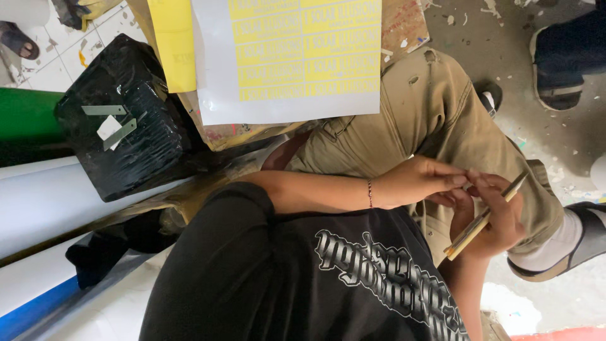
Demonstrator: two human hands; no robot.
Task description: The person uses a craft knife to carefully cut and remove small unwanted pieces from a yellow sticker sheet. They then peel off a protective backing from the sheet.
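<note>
A white sheet of yellow stickers (297, 57) overhangs the cluttered board, far from the hands; open littered concrete floor (505, 50) lies right. Near right, over the khaki-trousered lap (404, 120), the right hand (495, 218) clasps a slim tan craft knife (483, 218); the left hand (420, 180), fingers curled, pinches near its tip.

glossy black plastic bag (136, 120), matt paper sheet (287, 57)

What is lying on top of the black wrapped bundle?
On the black wrapped bundle lie two grey strips and a white scrap. Its right edge is covered by the brown board.
</note>
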